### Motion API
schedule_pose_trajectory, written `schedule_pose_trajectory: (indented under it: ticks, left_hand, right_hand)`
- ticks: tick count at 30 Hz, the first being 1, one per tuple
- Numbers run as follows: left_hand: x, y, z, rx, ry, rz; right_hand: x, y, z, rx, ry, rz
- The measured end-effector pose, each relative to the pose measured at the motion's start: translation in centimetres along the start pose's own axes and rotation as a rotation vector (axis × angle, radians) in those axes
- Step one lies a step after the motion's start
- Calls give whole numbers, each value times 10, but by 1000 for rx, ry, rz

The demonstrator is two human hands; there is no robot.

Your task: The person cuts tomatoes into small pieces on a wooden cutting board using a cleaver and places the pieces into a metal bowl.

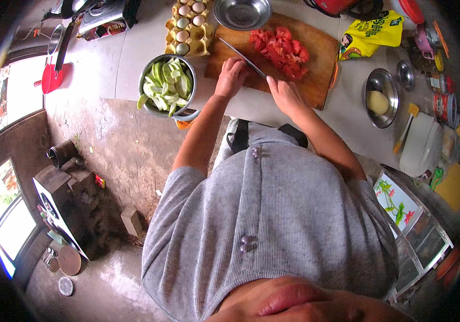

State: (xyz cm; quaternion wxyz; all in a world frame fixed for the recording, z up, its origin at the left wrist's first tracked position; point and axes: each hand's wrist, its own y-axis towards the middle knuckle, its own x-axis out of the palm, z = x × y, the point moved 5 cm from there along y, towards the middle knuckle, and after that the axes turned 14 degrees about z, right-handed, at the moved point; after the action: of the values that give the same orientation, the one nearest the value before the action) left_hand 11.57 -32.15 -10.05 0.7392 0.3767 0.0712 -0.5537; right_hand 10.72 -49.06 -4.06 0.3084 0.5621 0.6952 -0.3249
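A wooden cutting board [318,48] lies before me, with a heap of chopped tomatoes [282,50] on it. My right hand [286,94] grips a kitchen knife [242,56] at the board's near edge; the handle is hidden in the fingers, and the blade slants up to the left. My left hand [232,76] is at the board's lower left, its fingers bent beside the blade; whether they hold anything is hidden. Left of this hand, a metal bowl [143,72] holds sliced green vegetable pieces [167,84]. An empty metal bowl [242,14] stands at the board's far edge.
An egg carton [200,46] with several eggs stands left of the board. To the right are a yellow bag [370,34], a metal bowl [393,90] with a pale round item [377,102], and jars. A portable gas stove [103,20] is at the far left.
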Motion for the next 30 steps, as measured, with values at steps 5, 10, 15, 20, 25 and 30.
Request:
schedule_pose_trajectory:
  ticks: [5,10,15,20,25,30]
  left_hand:
    - [-2,-8,-5,-69,7,16]
    - [0,-5,-3,-25,-22,17]
    - [-3,-2,3,10,-19,29]
    - [-5,-11,-4,45,-32,50]
    - [-4,-13,-10,-21,38,54]
    - [-7,-7,-2,-20,6,50]
  right_hand:
    - [-35,-21,-13,54,-17,-116]
    - [-5,-11,-3,74,-99,-87]
    - [10,0,-4,87,-147,-7]
    - [-14,-12,-7,67,-11,-88]
    - [-44,-28,-23,-51,-57,-64]
    - [-3,-13,-10,83,-127,-136]
